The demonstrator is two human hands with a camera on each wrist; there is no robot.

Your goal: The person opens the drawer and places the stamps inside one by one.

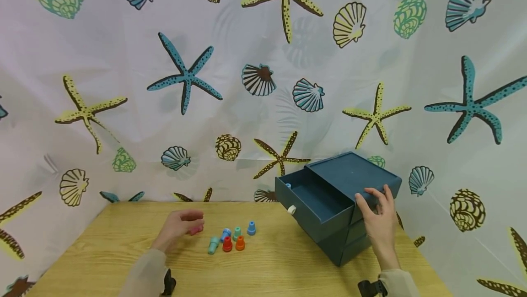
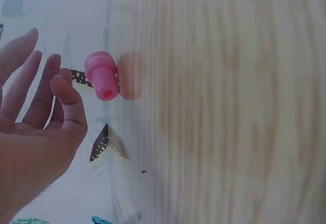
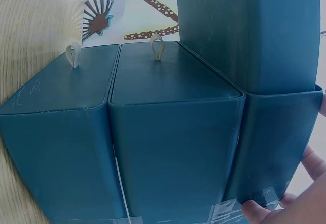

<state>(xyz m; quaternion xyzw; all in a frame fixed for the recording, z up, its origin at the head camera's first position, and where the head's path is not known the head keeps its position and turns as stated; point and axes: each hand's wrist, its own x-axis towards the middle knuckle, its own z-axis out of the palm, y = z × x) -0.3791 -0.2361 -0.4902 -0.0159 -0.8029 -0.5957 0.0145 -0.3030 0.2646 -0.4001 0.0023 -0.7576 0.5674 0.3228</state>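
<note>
My left hand point(image 1: 179, 226) is low over the left of the table, fingers apart and loosely bent. Just beyond its fingertips a pink peg point(image 2: 103, 74) lies on its side, a small hole in its narrow end. At the right my right hand point(image 1: 379, 217) holds the upper edge of a dark blue drawer cabinet point(image 1: 350, 171); the right wrist view has the thumb point(image 3: 254, 211) against its side and the other fingers round the corner. The cabinet's top drawer point(image 1: 314, 194) is pulled out, with a small light blue piece point(image 1: 288, 186) at its far end.
Mid-table, a teal peg point(image 1: 213, 245) lies tipped beside a red peg point(image 1: 227, 244), an orange peg point(image 1: 240, 243), a green peg point(image 1: 237, 233) and two blue ones. Two lower drawers with white loops point(image 3: 158, 47) are closed. A shell-print curtain point(image 1: 255, 118) hangs behind.
</note>
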